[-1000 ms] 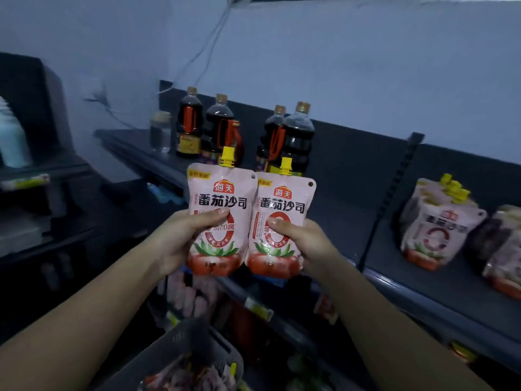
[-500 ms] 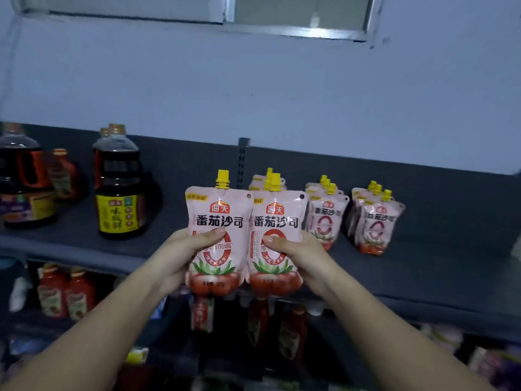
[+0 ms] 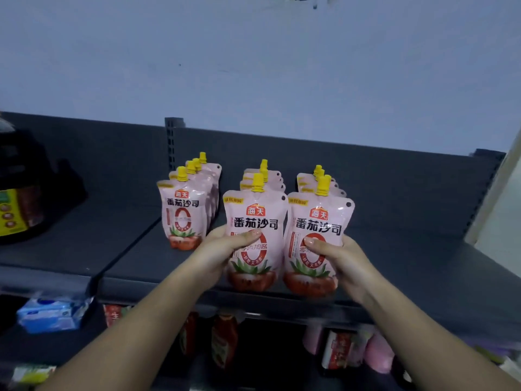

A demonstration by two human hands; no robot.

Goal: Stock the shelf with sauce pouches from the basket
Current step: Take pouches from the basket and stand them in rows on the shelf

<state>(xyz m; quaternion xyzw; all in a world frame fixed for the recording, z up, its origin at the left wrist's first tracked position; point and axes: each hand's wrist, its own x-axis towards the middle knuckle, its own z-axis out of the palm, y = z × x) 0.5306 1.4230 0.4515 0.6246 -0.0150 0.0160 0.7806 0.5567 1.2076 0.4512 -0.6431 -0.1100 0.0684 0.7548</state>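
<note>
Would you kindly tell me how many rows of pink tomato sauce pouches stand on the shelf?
3: a left row, a middle row behind the left hand's pouch, a right row behind the right hand's. Pouches behind are partly hidden.

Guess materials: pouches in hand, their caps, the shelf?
Pouches: likely flexible plastic film, glossy; printed faces catch light, body bulges. Caps: yellow moulded plastic, by the look. Shelf: probably painted metal, matte dark grey, with a slotted upright behind.

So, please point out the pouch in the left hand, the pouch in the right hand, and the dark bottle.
left-hand pouch (image 3: 255,221), head view, printed front
right-hand pouch (image 3: 318,224), head view, printed front
dark bottle (image 3: 17,193), head view, body
</note>
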